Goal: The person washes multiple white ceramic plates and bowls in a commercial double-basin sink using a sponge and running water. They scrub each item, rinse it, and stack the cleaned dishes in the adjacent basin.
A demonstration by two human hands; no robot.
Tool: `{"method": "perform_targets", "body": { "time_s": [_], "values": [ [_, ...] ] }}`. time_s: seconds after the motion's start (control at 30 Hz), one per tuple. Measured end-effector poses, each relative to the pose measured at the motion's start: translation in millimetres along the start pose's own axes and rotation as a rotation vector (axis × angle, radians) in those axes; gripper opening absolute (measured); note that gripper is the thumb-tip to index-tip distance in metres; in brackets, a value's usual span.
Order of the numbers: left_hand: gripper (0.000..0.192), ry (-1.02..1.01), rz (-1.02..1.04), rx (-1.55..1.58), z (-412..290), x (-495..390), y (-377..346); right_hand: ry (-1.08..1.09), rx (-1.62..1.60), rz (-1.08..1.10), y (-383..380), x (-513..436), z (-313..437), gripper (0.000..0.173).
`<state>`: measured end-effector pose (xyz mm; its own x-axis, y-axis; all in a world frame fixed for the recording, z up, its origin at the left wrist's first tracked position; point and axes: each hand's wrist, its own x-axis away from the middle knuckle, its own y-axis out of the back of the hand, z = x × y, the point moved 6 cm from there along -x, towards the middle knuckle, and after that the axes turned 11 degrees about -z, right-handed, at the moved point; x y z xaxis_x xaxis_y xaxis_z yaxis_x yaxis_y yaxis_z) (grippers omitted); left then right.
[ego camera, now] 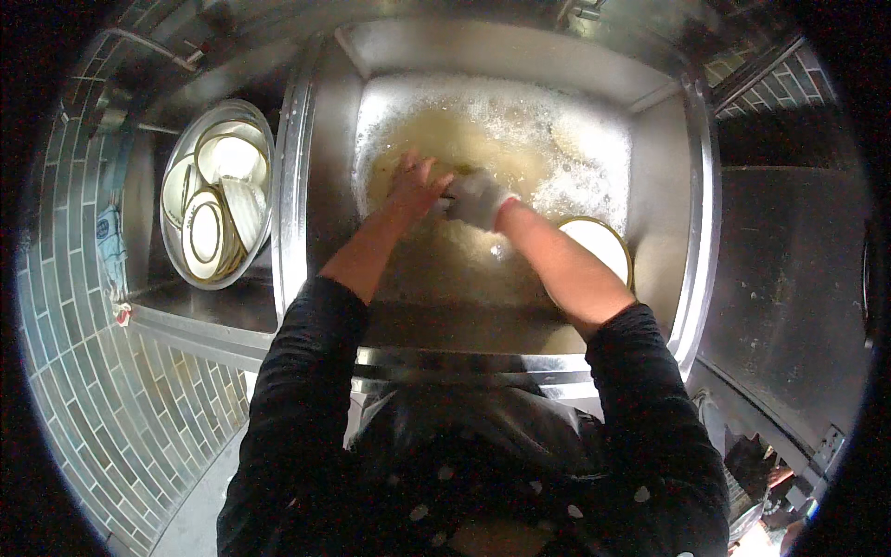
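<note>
My bare left hand (418,184) is at the water's surface in a steel sink (330,209), fingers partly spread. My right hand (480,198), in a wet grey glove with a red cuff, is beside it and nearly touches its fingers. A small dark gap shows between the hands; whether either grips something there cannot be made out. Cloudy, foamy water (487,97) fills the sink and hides what lies below. A white plate with a gold-brown rim (595,244) leans at the right side, partly behind my right forearm.
Left of the sink, a large basin (217,284) holds several white dishes with dark rims (205,233). A steel divider (296,174) separates it from the water. A blue cloth (115,237) hangs by the tiled wall. A steel counter (779,278) extends to the right.
</note>
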<state>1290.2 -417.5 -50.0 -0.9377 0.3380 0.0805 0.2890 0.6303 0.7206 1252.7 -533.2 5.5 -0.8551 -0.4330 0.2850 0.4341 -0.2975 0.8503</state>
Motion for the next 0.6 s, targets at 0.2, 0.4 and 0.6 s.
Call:
{"method": "perform_targets", "body": {
  "time_s": [0.2, 0.4, 0.6],
  "values": [
    [0.039, -0.359, 0.255, -0.283, -11.1, 21.3, -30.3, -0.308, -0.745, -0.771, 27.2, 9.3, -118.5, 0.02],
    [0.038, 0.153, -0.09, 0.408, -12.9, 1.1, -23.1, -0.641, -0.818, -0.462, -22.1, 22.7, -109.7, 0.028],
    [0.036, 0.656, -0.217, 1.418, -30.9, 3.5, -21.7, -0.058, -0.824, -0.917, 52.4, 33.9, 27.6, 0.027]
  ]
}}
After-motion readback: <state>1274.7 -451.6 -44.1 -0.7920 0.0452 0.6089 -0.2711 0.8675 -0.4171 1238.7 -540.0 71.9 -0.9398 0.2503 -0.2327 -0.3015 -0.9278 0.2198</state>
